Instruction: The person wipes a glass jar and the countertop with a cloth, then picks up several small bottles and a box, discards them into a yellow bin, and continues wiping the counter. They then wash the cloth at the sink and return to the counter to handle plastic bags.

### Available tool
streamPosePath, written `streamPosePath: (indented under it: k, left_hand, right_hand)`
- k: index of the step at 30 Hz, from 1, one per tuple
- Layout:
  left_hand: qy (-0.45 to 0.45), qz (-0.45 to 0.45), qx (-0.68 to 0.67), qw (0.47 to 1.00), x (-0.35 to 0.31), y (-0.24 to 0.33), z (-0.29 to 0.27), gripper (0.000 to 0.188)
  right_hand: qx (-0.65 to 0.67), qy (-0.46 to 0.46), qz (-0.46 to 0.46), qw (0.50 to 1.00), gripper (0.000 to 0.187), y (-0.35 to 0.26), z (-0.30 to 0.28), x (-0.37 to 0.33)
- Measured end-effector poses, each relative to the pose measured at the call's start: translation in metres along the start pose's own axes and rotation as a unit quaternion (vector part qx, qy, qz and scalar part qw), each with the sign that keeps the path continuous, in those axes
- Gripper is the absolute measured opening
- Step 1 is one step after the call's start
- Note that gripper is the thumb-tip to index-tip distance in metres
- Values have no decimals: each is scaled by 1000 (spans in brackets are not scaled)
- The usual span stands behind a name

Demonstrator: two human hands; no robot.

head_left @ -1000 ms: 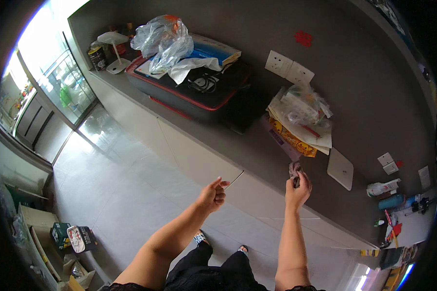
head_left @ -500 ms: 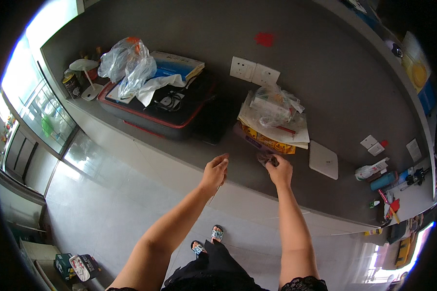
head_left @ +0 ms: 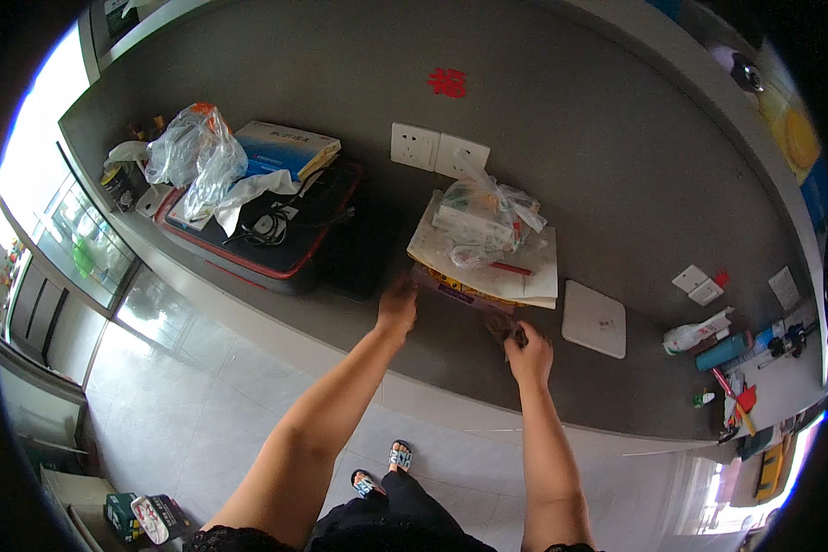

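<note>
On the left we've got a dark, red-trimmed case [head_left: 302,241] with a crumpled clear plastic bag [head_left: 189,156] and a thick blue-and-white book [head_left: 285,149] on top. Over right, we spot a flat white rounded-square slab [head_left: 593,319], plus a teal cylindrical bottle [head_left: 720,352] near a white container [head_left: 685,337].

Daylight pours in at far left through the glass door [head_left: 89,241], blown out to white above, and glares off the pale floor [head_left: 143,299]. The worktop [head_left: 442,354] is dimmer; the left hand [head_left: 398,306] looks blurred. Fisheye curvature bends straight edges toward black corners.
</note>
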State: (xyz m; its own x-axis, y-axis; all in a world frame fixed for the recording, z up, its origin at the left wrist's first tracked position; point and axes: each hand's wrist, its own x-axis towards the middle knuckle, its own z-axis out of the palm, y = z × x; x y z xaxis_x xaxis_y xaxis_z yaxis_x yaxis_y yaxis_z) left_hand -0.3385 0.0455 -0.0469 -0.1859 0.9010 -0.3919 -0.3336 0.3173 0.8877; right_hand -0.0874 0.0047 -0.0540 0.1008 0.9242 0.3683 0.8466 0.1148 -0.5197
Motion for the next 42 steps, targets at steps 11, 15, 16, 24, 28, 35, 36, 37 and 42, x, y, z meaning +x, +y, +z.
streamPosePath:
  k: [11, 15, 16, 24, 28, 35, 36, 37, 42]
  left_hand:
    - [123, -82, -310, 939, -141, -69, -95, 18]
    - [99, -176, -406, 891, -109, -93, -140, 23]
    - [120, -199, -411, 882, -102, -90, -149, 23]
    - [128, -152, -399, 895, -122, -55, -303, 21]
    - [170, -149, -392, 892, -145, -56, -394, 18]
    - [188, -145, -380, 894, -174, -42, -505, 15]
    - [187, -138, -375, 897, -174, -38, -517, 14]
    - [187, -146, -378, 895, -173, -33, -525, 14]
    - [171, -138, -388, 895, -141, -3, -560, 14]
  right_hand:
    - [231, -73, -226, 944, 22, -103, 33, -65]
    - [62, 16, -260, 963, 24, -146, 79, -53]
    - [102, -3, -283, 954, 25, -162, 90, -59]
    - [115, 34, -261, 958, 21, -289, 168, -76]
    - [57, 57, -300, 950, 25, -353, 219, -96]
    - [138, 6, -335, 932, 32, -456, 287, -91]
    - [112, -9, -324, 939, 35, -463, 304, -89]
    - [107, -6, -323, 940, 35, -468, 316, -91]
    - [100, 12, -338, 936, 33, -536, 364, -94]
